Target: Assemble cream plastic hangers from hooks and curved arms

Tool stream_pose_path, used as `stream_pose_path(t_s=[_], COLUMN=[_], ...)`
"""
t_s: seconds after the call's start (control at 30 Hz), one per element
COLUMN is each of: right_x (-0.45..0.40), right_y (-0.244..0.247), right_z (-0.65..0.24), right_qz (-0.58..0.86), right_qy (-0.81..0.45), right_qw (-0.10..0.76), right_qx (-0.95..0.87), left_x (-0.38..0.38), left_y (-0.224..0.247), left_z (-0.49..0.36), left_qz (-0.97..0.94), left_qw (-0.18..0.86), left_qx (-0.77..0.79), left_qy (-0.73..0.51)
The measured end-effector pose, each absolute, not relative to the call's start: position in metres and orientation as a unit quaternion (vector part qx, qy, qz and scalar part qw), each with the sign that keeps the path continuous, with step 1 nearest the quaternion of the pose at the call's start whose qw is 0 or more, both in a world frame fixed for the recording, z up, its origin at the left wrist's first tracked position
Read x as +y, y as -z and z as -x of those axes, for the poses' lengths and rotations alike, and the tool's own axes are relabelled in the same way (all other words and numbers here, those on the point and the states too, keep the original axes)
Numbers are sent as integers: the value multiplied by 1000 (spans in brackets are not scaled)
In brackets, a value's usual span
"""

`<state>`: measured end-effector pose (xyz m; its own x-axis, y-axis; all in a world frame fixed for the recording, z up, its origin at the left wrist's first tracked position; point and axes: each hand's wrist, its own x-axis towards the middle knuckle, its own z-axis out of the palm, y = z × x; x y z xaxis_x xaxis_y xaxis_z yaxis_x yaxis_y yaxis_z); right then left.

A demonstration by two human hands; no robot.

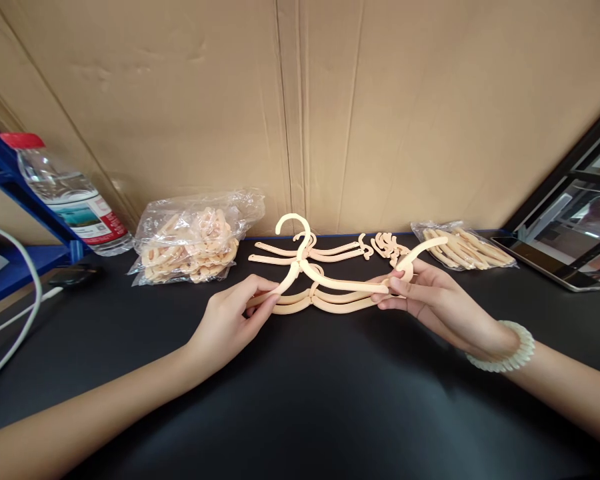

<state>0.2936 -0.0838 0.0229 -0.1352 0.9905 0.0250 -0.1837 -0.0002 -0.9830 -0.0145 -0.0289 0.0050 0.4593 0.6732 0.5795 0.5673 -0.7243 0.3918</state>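
A cream plastic clothes hanger [343, 280], hook upward, is raised just above the black table. My left hand [235, 310] pinches its left arm between thumb and fingers. At the other end, my right hand [435, 297] is closed on the hanger's right arm and on a curved strip [424, 253] of the same plastic that angles up to the right. Whether the strip is joined to the arm is hidden by my fingers. Beneath it lie similar hangers [337, 308], with more hanger pieces [275, 259] behind. Small hook-shaped pieces [390, 245] are heaped beyond my right hand.
A clear bag of cream parts [190, 247] sits back left, beside a red-capped water bottle [87, 210]. Back right is a bag of curved strips [473, 247], near a flat device [560, 270] and a dark-framed rack [555, 173]. A white cable [35, 300] loops at left. Cardboard [180, 100] stands behind.
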Motion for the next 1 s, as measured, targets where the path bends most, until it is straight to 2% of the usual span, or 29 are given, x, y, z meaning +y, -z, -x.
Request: stream_pose_path(t_s=[0.2, 0.33, 0.4, 0.47, 0.6, 1.0], right_x=[-76, -62, -57, -53, -50, -48], right_y=[-31, -34, -35, -37, -43, -45], right_z=[-302, -326, -341, -354, -372, -382], right_qz=[412, 440, 467, 500, 535, 528], right_qy=[-517, -501, -504, -507, -445, -357], right_qw=[550, 549, 501, 411, 265, 160], right_qx=[-510, -504, -526, -569, -667, -754], left_x=[-28, -24, -24, -24, -28, -38], left_y=[-17, -27, -31, -34, -39, -32], left_z=[19, 24, 25, 26, 27, 24], left_qz=[-838, -845, -857, -878, -912, -945], left_qw=[67, 17, -3, -12, -33, -7], left_qx=[387, 385, 375, 364, 339, 294], left_qy=[-379, -372, -353, -310, -227, -141])
